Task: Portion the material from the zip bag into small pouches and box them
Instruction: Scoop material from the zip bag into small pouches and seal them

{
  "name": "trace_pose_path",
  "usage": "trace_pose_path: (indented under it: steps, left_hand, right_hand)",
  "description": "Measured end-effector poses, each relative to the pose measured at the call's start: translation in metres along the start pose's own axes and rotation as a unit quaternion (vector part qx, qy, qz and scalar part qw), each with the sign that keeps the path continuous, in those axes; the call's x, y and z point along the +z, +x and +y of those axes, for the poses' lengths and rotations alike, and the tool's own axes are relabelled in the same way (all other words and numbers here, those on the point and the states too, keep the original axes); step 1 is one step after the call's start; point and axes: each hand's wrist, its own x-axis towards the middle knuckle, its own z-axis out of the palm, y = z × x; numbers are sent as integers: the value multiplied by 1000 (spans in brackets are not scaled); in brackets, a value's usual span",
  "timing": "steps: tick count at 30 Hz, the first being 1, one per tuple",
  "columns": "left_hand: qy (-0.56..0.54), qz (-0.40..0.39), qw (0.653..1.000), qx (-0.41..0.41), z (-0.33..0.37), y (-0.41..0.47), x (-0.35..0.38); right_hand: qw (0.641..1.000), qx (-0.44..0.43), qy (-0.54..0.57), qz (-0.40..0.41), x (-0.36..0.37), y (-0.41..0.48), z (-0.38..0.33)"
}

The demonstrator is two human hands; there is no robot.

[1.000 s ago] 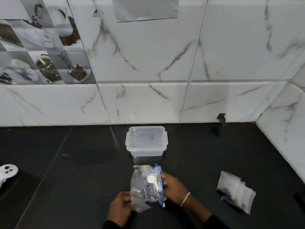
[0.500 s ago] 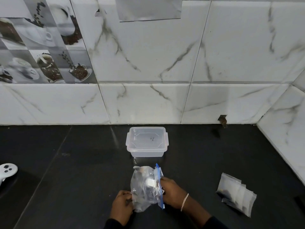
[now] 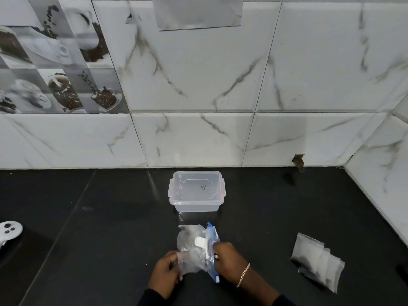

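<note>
A clear zip bag (image 3: 194,246) with a blue zip strip stands crumpled on the black counter, low in the middle of the view. My left hand (image 3: 165,273) pinches its lower left corner. My right hand (image 3: 229,261), with a bracelet on the wrist, grips the blue zip edge on the bag's right side. Just behind the bag sits a clear plastic box (image 3: 196,191) with its lid on. A small stack of grey pouches (image 3: 318,261) lies flat to the right, apart from both hands.
The black counter (image 3: 110,228) runs back to a white marble-tile wall that turns a corner at the right. A white game controller (image 3: 8,230) lies at the left edge. A dark object (image 3: 403,270) peeks in at the right edge.
Both hands stay on the zip bag. The left hand has shifted slightly along the bag's lower corner, and the bag is a little more crumpled.
</note>
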Motion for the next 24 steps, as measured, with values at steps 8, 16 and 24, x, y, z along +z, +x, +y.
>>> trace_pose_path:
  steps: [8,16,24]
  left_hand:
    - [-62,-10,998,-20,31,9,12]
    - [-10,-26,1000,5,35,1,0]
    - [276,60,955,88,26,-21,8]
  right_hand:
    - [907,154,392,-11,-3,-9,11]
    - [875,176,447,68,-32,-17,12]
    - [956,114,241,119,-56,-24,14]
